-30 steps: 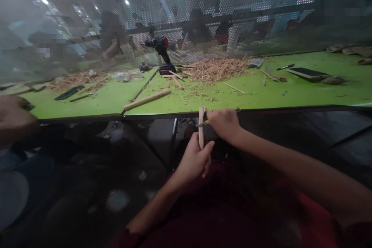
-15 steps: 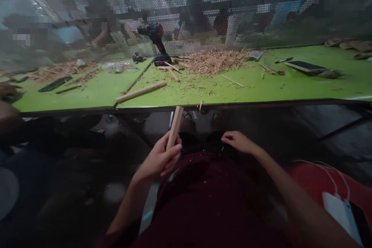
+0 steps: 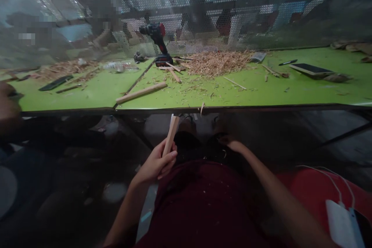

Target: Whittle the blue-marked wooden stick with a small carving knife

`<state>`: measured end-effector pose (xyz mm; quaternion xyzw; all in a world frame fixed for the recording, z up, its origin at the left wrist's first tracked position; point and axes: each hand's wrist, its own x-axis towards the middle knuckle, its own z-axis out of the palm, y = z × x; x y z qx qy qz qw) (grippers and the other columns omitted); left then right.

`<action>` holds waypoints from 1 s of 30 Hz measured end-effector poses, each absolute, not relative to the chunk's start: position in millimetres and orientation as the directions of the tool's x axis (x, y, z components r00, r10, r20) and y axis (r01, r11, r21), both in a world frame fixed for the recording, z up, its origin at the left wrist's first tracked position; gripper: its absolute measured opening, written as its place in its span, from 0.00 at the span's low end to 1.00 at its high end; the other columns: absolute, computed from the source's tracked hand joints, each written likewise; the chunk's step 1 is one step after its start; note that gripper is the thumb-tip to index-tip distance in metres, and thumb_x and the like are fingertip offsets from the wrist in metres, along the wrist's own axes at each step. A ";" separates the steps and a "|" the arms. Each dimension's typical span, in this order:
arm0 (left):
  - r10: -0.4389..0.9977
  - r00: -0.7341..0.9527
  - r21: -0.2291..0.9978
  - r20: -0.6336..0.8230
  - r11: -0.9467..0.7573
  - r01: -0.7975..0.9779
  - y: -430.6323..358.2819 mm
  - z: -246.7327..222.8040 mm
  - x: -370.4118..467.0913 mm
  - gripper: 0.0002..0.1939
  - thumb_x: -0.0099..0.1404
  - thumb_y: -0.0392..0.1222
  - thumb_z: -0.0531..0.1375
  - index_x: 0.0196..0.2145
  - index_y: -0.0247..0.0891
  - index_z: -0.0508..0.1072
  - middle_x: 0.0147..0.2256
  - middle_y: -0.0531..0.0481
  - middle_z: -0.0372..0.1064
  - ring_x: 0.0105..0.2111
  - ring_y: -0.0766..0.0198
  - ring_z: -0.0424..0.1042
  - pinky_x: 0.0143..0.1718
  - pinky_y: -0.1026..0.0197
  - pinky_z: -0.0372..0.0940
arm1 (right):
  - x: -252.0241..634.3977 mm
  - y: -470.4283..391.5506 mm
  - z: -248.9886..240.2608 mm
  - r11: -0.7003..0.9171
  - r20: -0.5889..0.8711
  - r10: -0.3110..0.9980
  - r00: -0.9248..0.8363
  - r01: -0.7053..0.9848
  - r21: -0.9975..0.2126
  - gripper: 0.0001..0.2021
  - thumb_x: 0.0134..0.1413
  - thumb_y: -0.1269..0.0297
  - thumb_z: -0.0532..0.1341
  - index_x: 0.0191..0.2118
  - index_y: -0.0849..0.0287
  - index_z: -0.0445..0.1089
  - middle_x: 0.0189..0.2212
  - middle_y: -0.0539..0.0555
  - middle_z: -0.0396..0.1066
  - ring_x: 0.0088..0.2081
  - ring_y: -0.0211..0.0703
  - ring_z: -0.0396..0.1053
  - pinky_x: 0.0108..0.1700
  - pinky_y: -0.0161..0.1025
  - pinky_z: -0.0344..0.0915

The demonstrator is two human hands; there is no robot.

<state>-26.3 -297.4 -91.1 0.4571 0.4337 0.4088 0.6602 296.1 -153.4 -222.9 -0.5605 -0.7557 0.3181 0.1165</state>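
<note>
My left hand (image 3: 161,159) is closed round the lower part of a pale wooden stick (image 3: 171,135), which points up and slightly right, just below the table's front edge. Over my dark-clothed lap is my right hand (image 3: 231,143); its fingers are in shadow and smeared, so their pose is unclear. A longer wooden rod (image 3: 141,92) lies on the green table (image 3: 186,97), left of a big heap of wood shavings (image 3: 217,63). Behind the rod a black and red cordless drill (image 3: 158,40) stands upright on its battery.
A phone (image 3: 310,69) and a pen (image 3: 288,62) lie at the table's right. On the left are a dark flat tool (image 3: 56,83) and a clear bottle (image 3: 120,66). Another person's hand (image 3: 7,102) shows at the left edge. A white power bank (image 3: 340,221) rests on a red seat (image 3: 308,186).
My left hand and its stick have moved slightly down and left. My right hand has dropped lower over my lap, its fingers now darker and blurred.
</note>
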 end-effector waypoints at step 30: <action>0.966 0.105 0.935 0.238 -0.257 0.244 -284.6 -100.8 54.1 0.03 0.63 0.34 0.56 0.31 0.36 0.69 0.25 0.56 0.62 0.26 0.69 0.61 0.29 0.67 0.57 | 232.5 -266.4 -76.3 0.187 0.082 0.943 -0.323 0.309 -0.933 0.10 0.52 0.59 0.64 0.30 0.60 0.78 0.26 0.52 0.70 0.31 0.39 0.65 0.35 0.37 0.59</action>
